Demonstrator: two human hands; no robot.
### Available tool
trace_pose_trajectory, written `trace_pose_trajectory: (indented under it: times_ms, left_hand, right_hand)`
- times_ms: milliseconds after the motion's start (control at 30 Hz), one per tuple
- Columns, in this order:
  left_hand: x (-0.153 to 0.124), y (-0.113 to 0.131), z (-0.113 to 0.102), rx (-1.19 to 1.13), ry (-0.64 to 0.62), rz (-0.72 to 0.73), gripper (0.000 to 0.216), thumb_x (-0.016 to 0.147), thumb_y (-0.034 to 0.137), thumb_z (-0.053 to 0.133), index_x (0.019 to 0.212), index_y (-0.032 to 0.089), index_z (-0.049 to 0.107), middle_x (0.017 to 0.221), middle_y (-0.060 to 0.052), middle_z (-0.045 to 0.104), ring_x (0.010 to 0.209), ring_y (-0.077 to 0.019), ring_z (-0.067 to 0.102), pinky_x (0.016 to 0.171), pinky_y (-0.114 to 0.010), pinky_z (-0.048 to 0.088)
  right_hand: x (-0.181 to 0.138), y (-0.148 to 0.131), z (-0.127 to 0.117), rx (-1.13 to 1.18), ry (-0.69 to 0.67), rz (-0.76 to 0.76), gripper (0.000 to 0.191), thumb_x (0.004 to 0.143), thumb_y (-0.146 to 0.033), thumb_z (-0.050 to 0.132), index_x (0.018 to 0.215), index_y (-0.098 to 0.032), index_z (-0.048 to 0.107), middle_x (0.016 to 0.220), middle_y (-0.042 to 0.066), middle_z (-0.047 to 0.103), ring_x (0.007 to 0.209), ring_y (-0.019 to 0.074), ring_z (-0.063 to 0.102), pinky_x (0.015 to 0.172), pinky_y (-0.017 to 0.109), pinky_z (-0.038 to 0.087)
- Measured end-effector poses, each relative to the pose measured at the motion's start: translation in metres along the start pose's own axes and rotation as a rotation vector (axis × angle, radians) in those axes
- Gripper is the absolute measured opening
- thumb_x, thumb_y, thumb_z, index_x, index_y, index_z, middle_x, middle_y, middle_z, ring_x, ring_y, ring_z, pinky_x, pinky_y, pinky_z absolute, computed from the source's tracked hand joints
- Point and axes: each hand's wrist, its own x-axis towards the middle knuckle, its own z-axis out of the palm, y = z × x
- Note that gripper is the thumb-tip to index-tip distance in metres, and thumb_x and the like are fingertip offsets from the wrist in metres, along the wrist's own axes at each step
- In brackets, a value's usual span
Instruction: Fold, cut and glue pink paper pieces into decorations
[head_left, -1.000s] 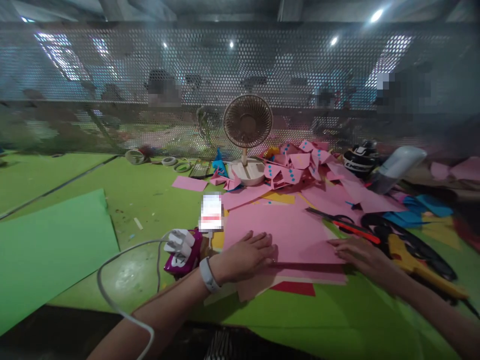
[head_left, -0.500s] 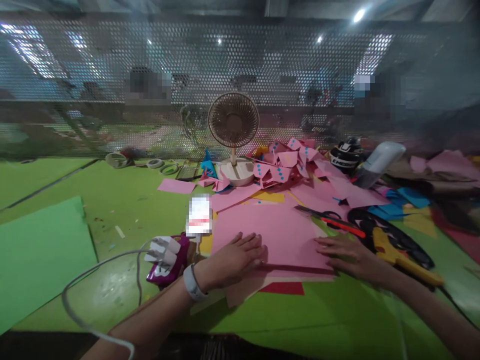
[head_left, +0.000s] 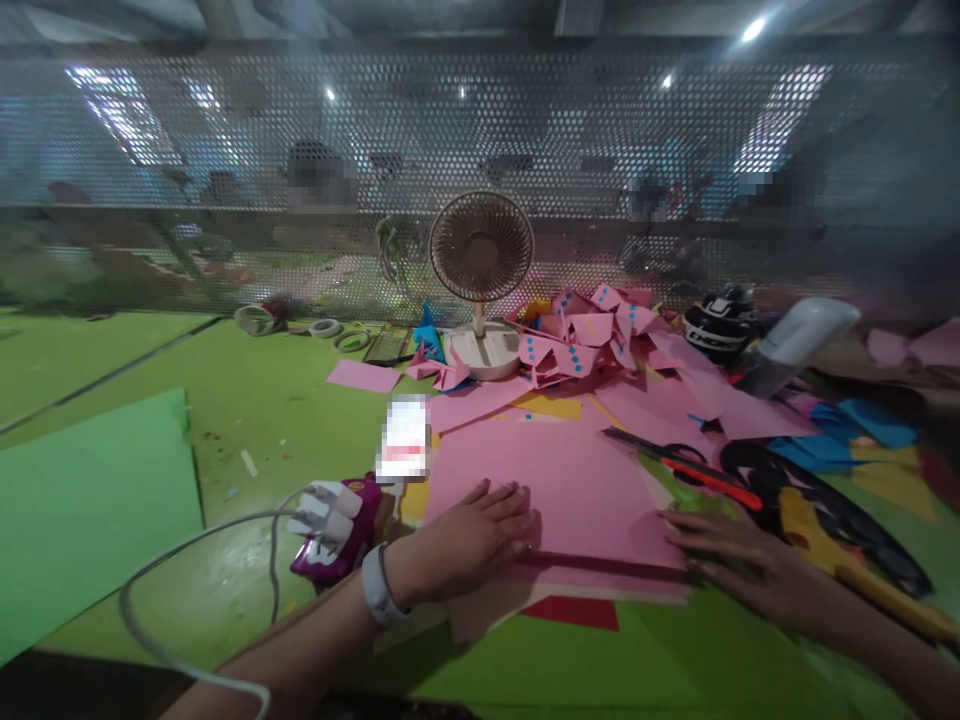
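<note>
A large sheet of pink paper (head_left: 577,480) lies in front of me, over other pink, cream and red sheets (head_left: 574,611). My left hand (head_left: 472,530) rests flat on its left part, fingers outstretched. At the right edge of the paper is my right hand (head_left: 739,555), its fingers extended and its fingertips by the edge. Scissors with red and black handles (head_left: 709,478) lie just beyond my right hand, their blades over the pink paper. A yellow glue gun (head_left: 814,535) is close to that hand on the right, partly hidden by the forearm.
A small fan (head_left: 481,250) stands at the back beside a heap of folded pink paper (head_left: 589,335). Left of my work lie a phone (head_left: 405,438), a purple power strip with a white plug (head_left: 330,520), a trailing cable and a green sheet (head_left: 97,510). A perforated screen closes the far side.
The view has shifted slightly, so most things appear a little lower and to the right. My left hand stays flat on the pink paper; my right hand stays near its right edge.
</note>
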Motion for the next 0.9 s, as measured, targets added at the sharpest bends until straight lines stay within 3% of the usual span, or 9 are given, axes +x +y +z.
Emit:
trace_pose_trajectory:
  times_ms: [100, 300, 700, 900]
  left_hand:
    - [0.000, 0.000, 0.000, -0.018, 0.003, 0.000, 0.043, 0.098, 0.033, 0.031, 0.140, 0.023, 0.035, 0.148, -0.007, 0.032, 0.138, -0.0211, 0.023, 0.113, -0.042, 0.017]
    - [-0.001, 0.003, -0.004, -0.057, 0.022, -0.007, 0.044, 0.097, 0.034, 0.034, 0.140, 0.024, 0.035, 0.148, -0.008, 0.033, 0.138, -0.0234, 0.024, 0.113, -0.045, 0.018]
    - [-0.002, 0.005, -0.005, -0.019, -0.007, -0.004, 0.051, 0.096, 0.044, 0.033, 0.142, 0.024, 0.030, 0.149, -0.009, 0.030, 0.138, -0.0252, 0.022, 0.113, -0.045, 0.017]
    - [-0.003, 0.008, -0.011, -0.029, 0.009, 0.012, 0.058, 0.093, 0.054, 0.033, 0.142, 0.022, 0.031, 0.148, -0.011, 0.031, 0.138, -0.0272, 0.023, 0.112, -0.045, 0.017]
  right_hand:
    - [-0.003, 0.003, -0.001, -0.008, -0.025, 0.002, 0.037, 0.083, -0.038, 0.059, 0.120, -0.036, 0.061, 0.131, 0.006, 0.055, 0.119, 0.0294, 0.052, 0.096, 0.048, 0.046]
    - [0.003, 0.011, 0.005, 0.111, 0.057, -0.045, 0.026, 0.088, -0.035, 0.053, 0.109, -0.037, 0.068, 0.122, 0.004, 0.062, 0.113, 0.0263, 0.058, 0.093, 0.041, 0.051]
    - [0.016, 0.003, 0.010, 0.201, 0.105, -0.095, 0.022, 0.086, -0.033, 0.058, 0.104, -0.035, 0.070, 0.114, 0.003, 0.067, 0.108, 0.0247, 0.061, 0.092, 0.040, 0.052]
    - [0.018, -0.003, 0.015, 0.249, 0.154, 0.015, 0.019, 0.084, -0.040, 0.059, 0.086, -0.026, 0.072, 0.104, 0.007, 0.070, 0.100, 0.0250, 0.064, 0.089, 0.041, 0.053]
